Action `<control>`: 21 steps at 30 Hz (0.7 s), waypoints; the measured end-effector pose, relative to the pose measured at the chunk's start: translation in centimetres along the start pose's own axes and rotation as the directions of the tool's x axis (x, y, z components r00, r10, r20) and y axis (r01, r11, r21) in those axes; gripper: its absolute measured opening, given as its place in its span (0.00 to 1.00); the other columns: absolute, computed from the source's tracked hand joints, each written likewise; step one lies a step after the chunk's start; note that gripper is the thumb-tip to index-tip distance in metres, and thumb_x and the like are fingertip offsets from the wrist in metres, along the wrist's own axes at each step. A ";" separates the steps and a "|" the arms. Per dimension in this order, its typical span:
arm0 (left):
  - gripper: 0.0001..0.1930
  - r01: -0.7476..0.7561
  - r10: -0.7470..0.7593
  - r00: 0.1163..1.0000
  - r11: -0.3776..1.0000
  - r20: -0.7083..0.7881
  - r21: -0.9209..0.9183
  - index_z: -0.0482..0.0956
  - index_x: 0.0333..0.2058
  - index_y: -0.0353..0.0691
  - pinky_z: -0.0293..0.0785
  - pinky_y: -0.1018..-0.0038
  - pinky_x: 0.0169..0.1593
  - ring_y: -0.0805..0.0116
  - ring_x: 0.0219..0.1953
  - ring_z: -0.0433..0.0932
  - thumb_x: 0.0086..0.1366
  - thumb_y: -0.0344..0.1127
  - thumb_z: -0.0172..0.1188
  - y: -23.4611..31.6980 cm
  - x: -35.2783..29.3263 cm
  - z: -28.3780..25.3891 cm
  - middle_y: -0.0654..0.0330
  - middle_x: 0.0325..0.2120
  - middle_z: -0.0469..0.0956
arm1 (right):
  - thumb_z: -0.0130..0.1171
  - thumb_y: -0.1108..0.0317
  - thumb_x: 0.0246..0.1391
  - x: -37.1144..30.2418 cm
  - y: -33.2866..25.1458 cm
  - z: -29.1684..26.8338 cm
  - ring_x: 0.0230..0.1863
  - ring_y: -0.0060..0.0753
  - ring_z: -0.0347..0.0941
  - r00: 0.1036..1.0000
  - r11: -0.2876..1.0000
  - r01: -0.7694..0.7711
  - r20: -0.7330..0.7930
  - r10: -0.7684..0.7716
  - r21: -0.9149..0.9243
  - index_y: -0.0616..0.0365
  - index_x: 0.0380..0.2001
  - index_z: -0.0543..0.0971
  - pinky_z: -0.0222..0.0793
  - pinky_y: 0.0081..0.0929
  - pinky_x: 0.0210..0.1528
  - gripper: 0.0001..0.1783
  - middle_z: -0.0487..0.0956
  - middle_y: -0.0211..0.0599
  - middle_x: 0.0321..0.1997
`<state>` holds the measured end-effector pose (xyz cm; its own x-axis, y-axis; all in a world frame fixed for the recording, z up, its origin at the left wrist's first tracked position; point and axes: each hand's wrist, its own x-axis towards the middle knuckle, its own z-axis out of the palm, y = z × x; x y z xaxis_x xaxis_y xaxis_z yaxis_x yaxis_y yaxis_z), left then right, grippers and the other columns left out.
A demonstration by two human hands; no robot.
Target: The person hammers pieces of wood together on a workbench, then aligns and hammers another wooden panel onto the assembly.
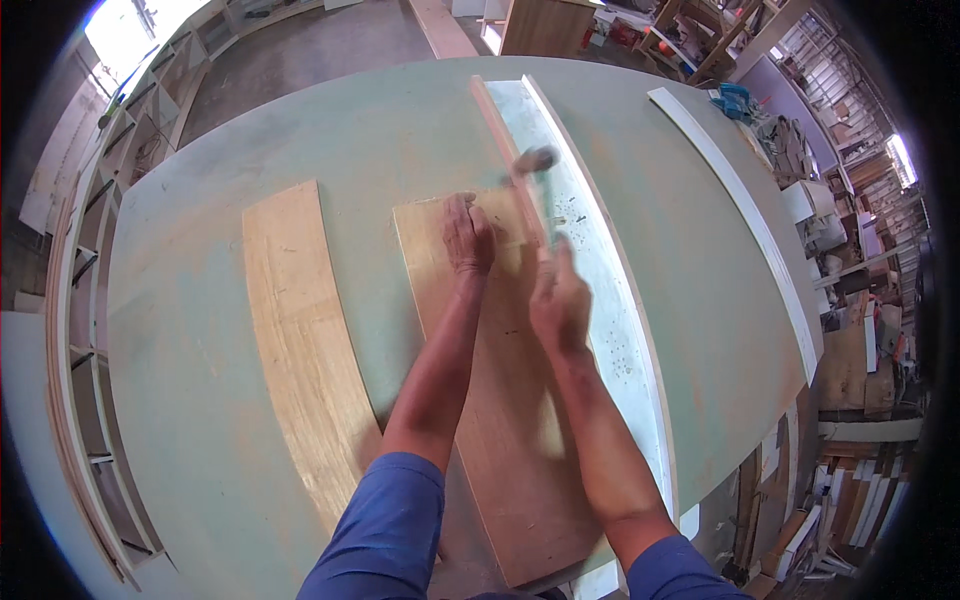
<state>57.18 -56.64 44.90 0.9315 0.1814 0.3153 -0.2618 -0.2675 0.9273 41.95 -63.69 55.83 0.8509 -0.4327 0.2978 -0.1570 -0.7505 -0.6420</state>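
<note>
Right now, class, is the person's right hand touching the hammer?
Touching. The head view shows the right hand closed in a fist around the lower end of the hammer, whose dark, blurred striking end stands out beyond the fingers.

Working with 2 bare hands, we stretch both arms forward. Our left forearm slants up and rightward to the left hand, back uppermost, fingers bent and bunched. Our right forearm angles up and leftward; the right hand, slightly blurred, curls in a grip nearby, apart from its partner.
</note>
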 end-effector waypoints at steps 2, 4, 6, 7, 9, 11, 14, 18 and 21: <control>0.16 0.057 -0.056 0.998 0.998 0.036 -0.035 0.75 0.44 0.34 0.70 0.55 0.54 0.42 0.48 0.74 0.64 0.35 0.43 1.7 -1.1 1.7 0.43 0.43 0.76 | 0.49 0.60 0.69 -0.6 5.4 1.8 0.33 0.68 0.80 0.973 0.969 -0.035 0.215 0.089 -0.245 0.60 0.50 0.74 0.74 0.59 0.37 0.16 0.81 0.63 0.30; 0.16 0.021 -0.021 1.000 1.000 0.013 -0.010 0.75 0.44 0.34 0.69 0.55 0.54 0.42 0.48 0.74 0.64 0.35 0.43 1.0 -0.3 1.1 0.43 0.43 0.75 | 0.49 0.59 0.69 0.8 4.1 1.7 0.34 0.68 0.80 0.973 0.971 -0.012 0.221 0.066 -0.237 0.60 0.51 0.74 0.74 0.60 0.37 0.17 0.81 0.62 0.30; 0.16 0.009 -0.009 1.000 1.000 0.010 0.026 0.75 0.44 0.34 0.69 0.55 0.54 0.42 0.48 0.74 0.64 0.35 0.43 -0.3 -0.2 0.4 0.43 0.43 0.75 | 0.46 0.57 0.70 1.5 2.2 1.2 0.35 0.68 0.80 0.970 0.981 -0.057 0.224 0.098 -0.184 0.60 0.51 0.74 0.74 0.59 0.38 0.18 0.82 0.61 0.31; 0.16 -0.030 0.029 1.000 0.999 0.011 0.039 0.74 0.44 0.34 0.69 0.55 0.54 0.42 0.48 0.74 0.64 0.35 0.43 -1.0 0.2 -0.4 0.43 0.43 0.75 | 0.46 0.57 0.70 1.2 0.9 1.1 0.35 0.68 0.80 0.968 0.983 -0.057 0.231 0.098 -0.175 0.60 0.51 0.74 0.74 0.59 0.38 0.18 0.82 0.61 0.31; 0.16 -0.062 0.061 0.998 0.997 0.013 0.047 0.74 0.44 0.34 0.69 0.55 0.54 0.42 0.48 0.74 0.65 0.35 0.43 -0.9 0.2 -0.8 0.43 0.43 0.75 | 0.44 0.57 0.71 0.5 -0.3 0.6 0.35 0.68 0.80 1.000 0.999 -0.011 0.000 0.011 -0.041 0.60 0.50 0.74 0.74 0.59 0.40 0.19 0.82 0.62 0.32; 0.15 0.005 -0.005 1.000 1.000 0.005 -0.004 0.74 0.44 0.35 0.69 0.54 0.54 0.42 0.49 0.74 0.65 0.36 0.43 -0.1 -0.1 -0.2 0.44 0.43 0.75 | 0.44 0.57 0.71 -0.2 1.1 1.5 0.35 0.68 0.80 0.998 0.996 0.008 0.064 -0.002 -0.093 0.60 0.50 0.74 0.74 0.59 0.40 0.19 0.82 0.62 0.32; 0.14 0.029 -0.028 0.999 0.998 0.016 -0.063 0.74 0.39 0.31 0.69 0.58 0.55 0.45 0.48 0.73 0.64 0.34 0.42 1.0 -1.4 1.5 0.45 0.40 0.75 | 0.44 0.57 0.71 0.4 3.9 1.2 0.36 0.68 0.80 0.979 0.974 -0.021 0.193 0.065 -0.224 0.60 0.49 0.74 0.73 0.60 0.40 0.18 0.82 0.59 0.33; 0.15 -0.204 0.208 0.978 0.969 -0.014 0.142 0.75 0.39 0.31 0.69 0.59 0.56 0.45 0.49 0.74 0.64 0.34 0.42 -2.0 0.6 0.1 0.45 0.40 0.75 | 0.43 0.57 0.71 0.1 0.6 1.7 0.37 0.69 0.79 0.982 0.984 -0.022 0.182 0.054 -0.174 0.59 0.47 0.73 0.73 0.62 0.41 0.17 0.83 0.54 0.35; 0.16 -0.140 0.139 0.989 0.990 0.053 0.011 0.75 0.44 0.34 0.69 0.55 0.55 0.42 0.49 0.74 0.66 0.36 0.43 -1.4 -0.7 1.4 0.44 0.43 0.76 | 0.43 0.57 0.71 -0.1 3.4 1.5 0.37 0.69 0.79 0.977 0.977 -0.047 0.194 0.089 -0.209 0.59 0.48 0.73 0.73 0.62 0.42 0.18 0.83 0.55 0.35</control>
<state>57.26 -57.71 43.14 0.8978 0.0923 0.4305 -0.3872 -0.3002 0.8718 42.09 -65.51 52.56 0.9146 -0.3925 0.0973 -0.2981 -0.8170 -0.4937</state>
